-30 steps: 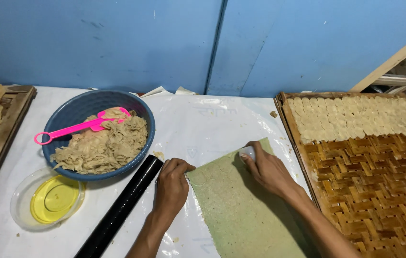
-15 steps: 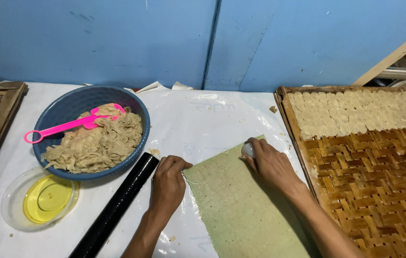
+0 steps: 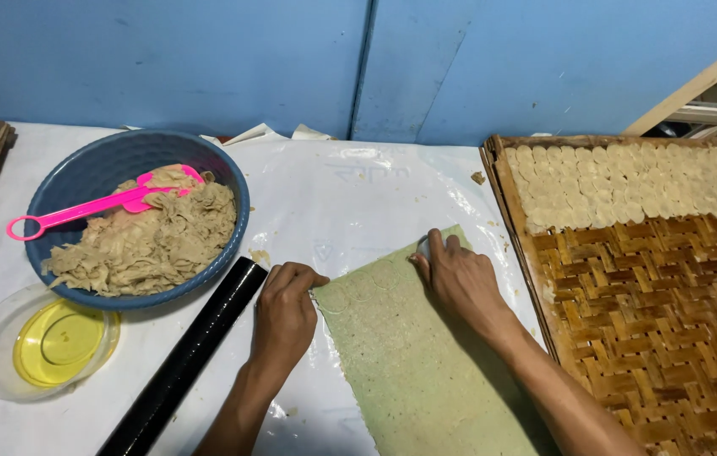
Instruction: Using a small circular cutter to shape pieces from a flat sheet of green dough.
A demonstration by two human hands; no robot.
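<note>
right hand (image 3: 458, 279) now presses small cutter on green dough sheet (image 3: 413, 371), round marks show | left hand (image 3: 284, 314) curled, holds sheet edge

Even, fairly bright light from above me, soft shadows under my forearms, mild glare on the white plastic sheet (image 3: 358, 203), sharp focus, slight wide-angle bending at frame edges.

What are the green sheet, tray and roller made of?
Green sheet: likely rolled dough, matte, speckled, round cut marks near the right hand.
Tray: woven bamboo strips, wooden frame.
Roller: glossy black, probably plastic or wrapped; unclear.
</note>
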